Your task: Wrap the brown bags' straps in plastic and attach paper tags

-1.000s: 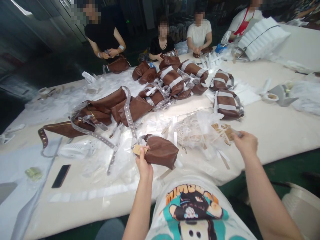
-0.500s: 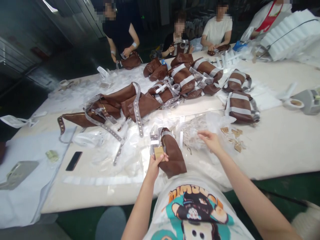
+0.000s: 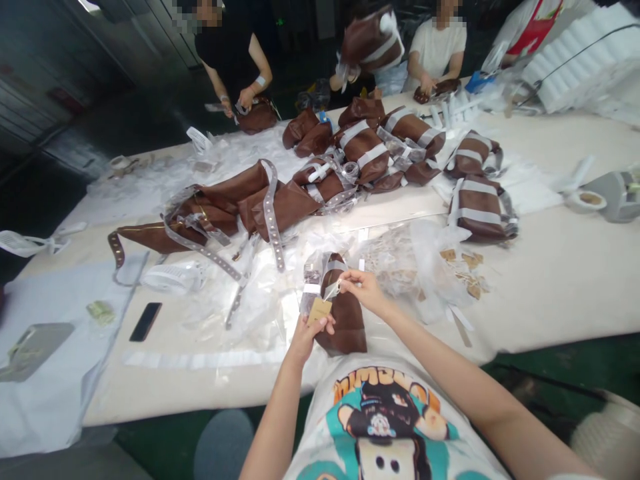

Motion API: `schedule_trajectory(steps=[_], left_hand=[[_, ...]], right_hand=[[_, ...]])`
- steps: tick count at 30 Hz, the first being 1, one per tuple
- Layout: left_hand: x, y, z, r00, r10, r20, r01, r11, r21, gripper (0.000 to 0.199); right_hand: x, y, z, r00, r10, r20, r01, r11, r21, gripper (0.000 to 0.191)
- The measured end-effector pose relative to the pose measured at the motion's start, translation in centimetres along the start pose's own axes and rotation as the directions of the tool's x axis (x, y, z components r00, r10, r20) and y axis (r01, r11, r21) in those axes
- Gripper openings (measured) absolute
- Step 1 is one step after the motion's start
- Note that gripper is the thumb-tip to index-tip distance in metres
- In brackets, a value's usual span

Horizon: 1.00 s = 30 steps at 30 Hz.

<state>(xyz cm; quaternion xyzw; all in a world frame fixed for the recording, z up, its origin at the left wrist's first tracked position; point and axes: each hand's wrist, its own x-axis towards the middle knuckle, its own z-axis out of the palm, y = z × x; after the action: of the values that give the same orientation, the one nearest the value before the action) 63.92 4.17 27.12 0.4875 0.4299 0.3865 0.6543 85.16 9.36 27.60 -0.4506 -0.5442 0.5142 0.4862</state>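
Observation:
My left hand (image 3: 306, 337) pinches a tan hang tag (image 3: 319, 311) above a brown leather bag (image 3: 346, 319). The bag lies at the table's near edge, close to my body. Just to the right, my right hand (image 3: 363, 288) is closed in a pinch on a thin pale string (image 3: 332, 290) that runs down toward the tag. A strap in clear wrapping with a white band (image 3: 311, 289) lies along the bag's left side. Part of the bag is hidden behind my hands.
Several brown bags (image 3: 369, 155) are heaped mid-table, with studded straps (image 3: 273, 220) trailing left. Loose tan tags (image 3: 474, 287) lie right of a clear plastic bag (image 3: 430, 253). A phone (image 3: 145, 322) rests on the left; a tape dispenser (image 3: 617, 199) stands right. Co-workers (image 3: 227, 67) work across the table.
My right hand has moved left from the plastic bag to the tag and now pinches a string. The tag has tilted. Across the table, a person has lifted a brown bag.

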Motion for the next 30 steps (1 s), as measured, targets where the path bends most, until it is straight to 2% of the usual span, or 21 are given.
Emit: schedule_trajectory(steps=[4, 7, 12, 15, 19, 23, 25, 27, 28, 30], left_hand=[[0.4, -0.2, -0.1, 1.000, 0.011, -0.014, -0.011, 1.000, -0.011, 0.025], [0.6, -0.2, -0.1, 1.000, 0.013, -0.024, -0.014, 0.999, -0.043, 0.023], [0.5, -0.2, -0.2, 0.998, 0.016, -0.058, -0.020, 0.998, -0.068, 0.023], [0.2, -0.1, -0.3, 0.999, 0.018, -0.037, -0.020, 0.999, -0.031, 0.024], [0.1, -0.1, -0.4, 1.000, 0.026, 0.009, -0.026, 1.000, 0.017, 0.024], [0.2, -0.2, -0.4, 0.999, 0.015, 0.044, -0.017, 0.998, 0.054, 0.022], [0.2, -0.2, -0.4, 0.994, 0.028, 0.108, -0.029, 1.000, 0.005, 0.026], [0.1, 0.0, -0.3, 0.979, 0.047, 0.196, -0.024, 0.993, -0.118, 0.041], [0.1, 0.1, -0.2, 0.971, 0.054, 0.234, -0.010, 0.982, -0.187, 0.049], [0.1, 0.2, -0.1, 0.958, 0.060, 0.282, 0.023, 0.959, -0.282, 0.059]], right_hand=[[-1.3, -0.9, -1.7, 0.982, 0.189, 0.006, -0.189, 0.978, 0.091, 0.035], [-1.9, -1.3, -2.5, 0.973, 0.232, -0.023, -0.227, 0.966, 0.123, 0.036], [-2.1, -2.4, -3.3, 0.988, 0.098, -0.118, -0.081, 0.987, 0.142, 0.025], [-2.1, -2.9, -3.6, 0.986, 0.082, -0.142, -0.042, 0.962, 0.269, 0.016], [-2.0, -2.7, -3.3, 0.960, 0.205, -0.189, -0.060, 0.815, 0.577, 0.013], [-1.9, -3.6, -3.4, 0.940, 0.265, -0.215, -0.018, 0.667, 0.745, 0.018], [-2.1, -5.1, -4.1, 0.949, 0.248, -0.194, 0.022, 0.562, 0.827, 0.017], [-2.5, -6.9, -5.2, 0.961, 0.204, -0.189, 0.061, 0.509, 0.859, 0.016], [-2.7, -7.8, -5.7, 0.966, 0.180, -0.184, 0.066, 0.520, 0.851, 0.017], [-2.9, -8.9, -6.4, 0.977, 0.145, -0.156, 0.038, 0.602, 0.797, 0.017]])
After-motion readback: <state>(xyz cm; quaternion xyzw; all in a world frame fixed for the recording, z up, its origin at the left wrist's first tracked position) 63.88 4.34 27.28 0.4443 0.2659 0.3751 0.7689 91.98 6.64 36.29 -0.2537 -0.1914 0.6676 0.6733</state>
